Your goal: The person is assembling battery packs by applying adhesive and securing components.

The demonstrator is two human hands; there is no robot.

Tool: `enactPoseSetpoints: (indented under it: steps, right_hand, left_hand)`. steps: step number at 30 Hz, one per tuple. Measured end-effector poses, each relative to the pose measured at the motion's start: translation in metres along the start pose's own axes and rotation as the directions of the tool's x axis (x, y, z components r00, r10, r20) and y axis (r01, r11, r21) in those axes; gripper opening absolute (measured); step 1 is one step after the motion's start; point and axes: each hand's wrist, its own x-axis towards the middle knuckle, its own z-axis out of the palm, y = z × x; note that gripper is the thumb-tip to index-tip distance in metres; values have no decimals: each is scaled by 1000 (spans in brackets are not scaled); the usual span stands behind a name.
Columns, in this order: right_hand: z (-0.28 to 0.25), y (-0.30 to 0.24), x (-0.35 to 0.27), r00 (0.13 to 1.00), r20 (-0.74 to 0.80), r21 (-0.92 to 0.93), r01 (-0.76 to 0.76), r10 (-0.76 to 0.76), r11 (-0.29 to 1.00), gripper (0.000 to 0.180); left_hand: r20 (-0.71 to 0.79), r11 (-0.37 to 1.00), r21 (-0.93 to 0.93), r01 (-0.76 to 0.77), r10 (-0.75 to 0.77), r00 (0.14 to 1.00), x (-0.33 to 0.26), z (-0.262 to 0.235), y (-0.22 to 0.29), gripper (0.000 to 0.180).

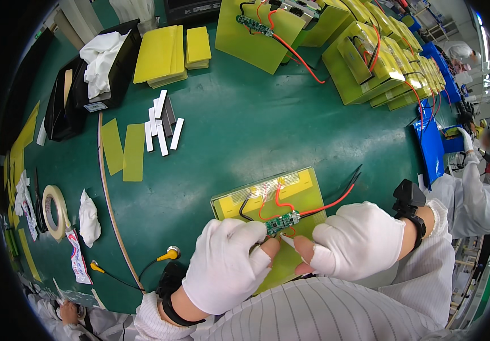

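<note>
Several yellow packs (370,85) at back, tape roll (58,233) left; left fingers (269,248) pinching circuit board (283,223), right fingers (305,248): hold unclear.

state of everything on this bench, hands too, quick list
left hand: gloved, curled, at the circuit board's left end, grip unclear
right hand: gloved, curled, grip unclear
green circuit board: wired
yellow pack: partly covered by hands
black bin: open, white cloth inside
large yellow sheets: stacked
white strips: loose
tape roll: lying flat
</note>
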Motion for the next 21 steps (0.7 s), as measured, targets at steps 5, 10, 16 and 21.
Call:
enactPoseSetpoints:
  steps: [5,10,16,21]
  right_hand:
    - [-2,0,0,1000,3,35,-27,27,999,19]
    - [-5,1,-2,999,-12,86,-40,42,995,25]
    - [4,8,-6,1000,-28,119,5,-2,993,75]
    - [6,6,-6,999,-49,107,-7,12,994,74]
  left_hand:
    - [-46,1000,-7,4,-4,999,1,1,1,18]
    - [-15,1000,-11,4,-4,1000,1,0,1,16]
    - [-13,999,-13,30,-31,999,1,1,1,14]
    - [-21,999,-20,32,-32,999,1,1,1,14]
